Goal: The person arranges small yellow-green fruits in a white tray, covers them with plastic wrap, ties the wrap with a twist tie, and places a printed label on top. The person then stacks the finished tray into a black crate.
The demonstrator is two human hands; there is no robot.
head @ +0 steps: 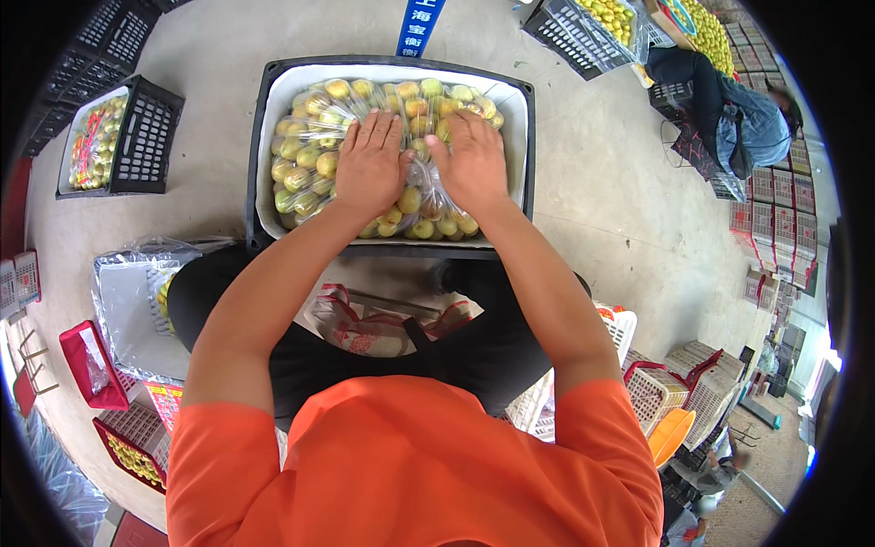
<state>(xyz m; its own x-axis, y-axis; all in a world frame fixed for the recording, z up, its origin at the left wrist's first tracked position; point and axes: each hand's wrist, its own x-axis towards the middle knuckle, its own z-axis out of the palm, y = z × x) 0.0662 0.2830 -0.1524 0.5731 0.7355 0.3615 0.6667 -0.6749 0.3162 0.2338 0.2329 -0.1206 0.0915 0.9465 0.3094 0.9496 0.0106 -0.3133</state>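
Before me stands a black plastic crate (391, 251) with a white liner (517, 164) inside its walls. It is filled with round yellow-green fruit (297, 179) under a clear plastic bag (418, 171), which is gathered near the middle. My left hand (372, 161) lies palm down on the bagged fruit, left of the gathered plastic. On the right side of the gather, my right hand (472, 157) presses flat on the bag, its thumb pointing towards the other hand. Neither hand is closed around anything; the palms are hidden.
A black crate of bagged fruit (147, 137) stands at the left. Beside my left knee is a plastic-lined box (133, 314). At the upper right, a person (745, 130) sits by crates of yellow fruit (608, 20). Stacked pale crates (772, 212) line the right side.
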